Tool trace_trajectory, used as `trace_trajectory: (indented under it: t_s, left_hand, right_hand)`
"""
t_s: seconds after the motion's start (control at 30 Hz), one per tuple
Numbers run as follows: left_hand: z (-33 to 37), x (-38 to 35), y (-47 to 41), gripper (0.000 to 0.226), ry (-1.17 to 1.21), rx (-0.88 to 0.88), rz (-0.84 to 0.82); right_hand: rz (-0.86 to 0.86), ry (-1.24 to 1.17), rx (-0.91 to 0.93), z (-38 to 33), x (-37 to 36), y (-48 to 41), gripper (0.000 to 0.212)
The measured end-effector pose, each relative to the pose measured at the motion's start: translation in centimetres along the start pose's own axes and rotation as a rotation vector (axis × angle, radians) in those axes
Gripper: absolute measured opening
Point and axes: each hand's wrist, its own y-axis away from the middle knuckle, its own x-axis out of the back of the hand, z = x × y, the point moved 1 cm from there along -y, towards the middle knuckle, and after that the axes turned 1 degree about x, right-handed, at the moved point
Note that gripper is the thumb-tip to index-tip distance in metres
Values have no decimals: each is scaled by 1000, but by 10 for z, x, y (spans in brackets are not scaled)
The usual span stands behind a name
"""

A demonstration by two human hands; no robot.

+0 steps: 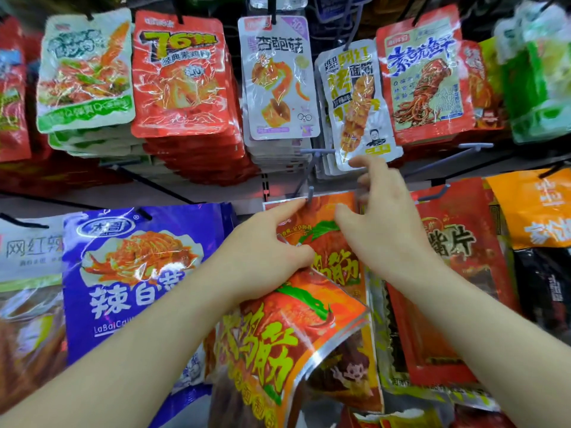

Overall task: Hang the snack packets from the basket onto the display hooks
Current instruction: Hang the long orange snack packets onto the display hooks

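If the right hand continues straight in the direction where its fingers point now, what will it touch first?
Probably the lower edge of the white and yellow skewer packet hanging just above the right hand; its fingertips look close to it, though depth is unclear.

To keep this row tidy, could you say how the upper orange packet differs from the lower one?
The upper orange packet sits flat at the hook; the lower orange packet tilts and curls. The upper is partly covered; the lower shows its silver edge. Same print on both.
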Motion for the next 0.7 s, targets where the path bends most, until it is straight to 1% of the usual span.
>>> trace_trajectory:
  t_s: [0.03, 0.07, 0.13, 0.2, 0.23, 0.3, 0.4, 0.5, 0.6, 0.7]
  left_hand:
    - [-1, -1, -2, 70, 2, 7, -1]
    - [-1, -3, -3, 70, 1, 12, -2]
    - [-3, -5, -5, 68, 6, 7, -4]
    - [-5, -10, -8, 66, 22, -11, -12]
    - [-6, -12, -10, 66, 34, -11, -15]
    - [-11, -17, -15, 69, 54, 12, -31]
    - [-19, -28, -25, 84, 63, 78, -67]
    - [-25, -33, -32, 94, 90, 128, -64]
    - [-27, -32, -33, 90, 99, 167, -54]
    - [-30, -31, -32, 87, 119, 217, -56]
  right_hand:
    - [78, 69, 163, -2, 2, 4, 42]
    - [94, 86, 282, -4, 2, 6, 36]
    - [-8, 112, 426, -4, -4, 11, 35]
    - [-163, 135, 449, 1, -16, 13, 44]
    - [-218, 98, 417, 4, -20, 13, 48]
    - [-299, -57, 273, 14, -26, 11, 47]
    - [-474, -168, 95, 25, -35, 7, 42]
    - [-591, -280, -38, 28, -44, 0, 44]
    - [-655, -308, -97, 29, -51, -8, 44]
    - [-695, -239, -156, 28, -53, -10, 41]
